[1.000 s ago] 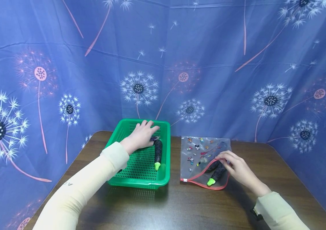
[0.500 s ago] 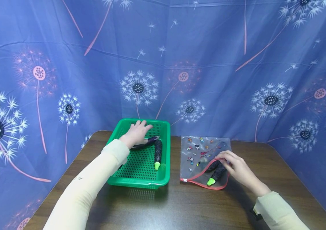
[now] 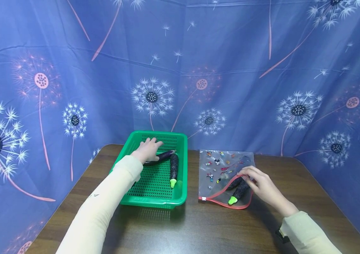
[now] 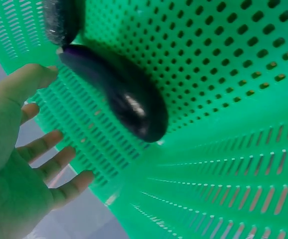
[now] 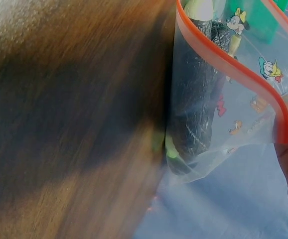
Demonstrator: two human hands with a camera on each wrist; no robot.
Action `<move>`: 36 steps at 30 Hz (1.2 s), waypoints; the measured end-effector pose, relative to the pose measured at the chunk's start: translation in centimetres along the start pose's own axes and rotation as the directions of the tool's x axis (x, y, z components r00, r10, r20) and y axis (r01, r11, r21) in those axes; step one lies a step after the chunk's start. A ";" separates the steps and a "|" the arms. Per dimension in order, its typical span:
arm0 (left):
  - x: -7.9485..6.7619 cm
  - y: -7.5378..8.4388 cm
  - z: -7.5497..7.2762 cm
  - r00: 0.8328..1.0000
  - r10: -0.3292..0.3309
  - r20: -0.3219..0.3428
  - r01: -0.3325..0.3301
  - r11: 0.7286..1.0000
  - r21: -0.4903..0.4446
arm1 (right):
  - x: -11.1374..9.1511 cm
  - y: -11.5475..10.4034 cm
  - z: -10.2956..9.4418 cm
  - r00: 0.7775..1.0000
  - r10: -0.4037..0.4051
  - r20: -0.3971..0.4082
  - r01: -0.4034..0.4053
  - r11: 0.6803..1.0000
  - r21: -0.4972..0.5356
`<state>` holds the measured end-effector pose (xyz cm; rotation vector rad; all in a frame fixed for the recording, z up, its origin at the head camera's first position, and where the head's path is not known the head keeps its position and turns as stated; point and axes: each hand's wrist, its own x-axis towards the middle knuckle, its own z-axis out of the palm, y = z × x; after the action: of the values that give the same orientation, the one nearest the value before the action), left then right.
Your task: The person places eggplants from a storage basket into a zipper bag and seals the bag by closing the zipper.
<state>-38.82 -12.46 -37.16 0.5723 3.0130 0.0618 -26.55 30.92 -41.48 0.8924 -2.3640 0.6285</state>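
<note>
My left hand (image 3: 148, 151) hangs over the green plastic basket (image 3: 183, 169), its fingers spread and holding nothing. Just beneath it a glossy dark purple eggplant (image 4: 126, 94) lies in the basket, apart from the fingers in the left wrist view. Beside that eggplant rests a dark, rough-skinned long vegetable (image 3: 174, 167) with a bright green end. On the right, my right hand (image 3: 260, 183) pinches the red rim of a clear zip bag (image 3: 209, 173) printed with cartoon figures. Inside the bag lie dark long vegetables (image 3: 239, 190), one with a green end toward the bag's mouth.
Basket and bag stand side by side on a brown wooden table (image 3: 199, 229). A white slider (image 3: 203, 198) sits at the left end of the red zip. Behind the table hangs a blue curtain (image 3: 243, 88) with dandelion prints.
My left hand has drawn back to the left and slightly down within the basket, uncovering more of the eggplant. My right hand keeps its hold on the bag's rim.
</note>
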 end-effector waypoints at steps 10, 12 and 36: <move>0.6 -0.9 1.5 0.994 -0.059 0.092 0.059 0.998 -0.005 | 0.0 0.0 -0.2 1.000 0.018 0.024 -0.019 1.000 0.012; 0.5 -0.9 1.6 0.992 -0.068 0.104 0.070 0.997 -0.016 | 0.0 0.0 -0.2 0.999 0.021 0.025 -0.021 1.000 0.011; 0.5 -0.9 3.4 0.988 -0.065 0.140 0.067 0.998 -0.012 | -0.1 0.2 -0.2 1.000 0.016 0.021 -0.016 1.000 0.017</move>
<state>-39.32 -12.98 -40.60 0.4548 2.8894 0.0405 -26.58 31.18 -41.43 0.8920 -2.3899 0.6499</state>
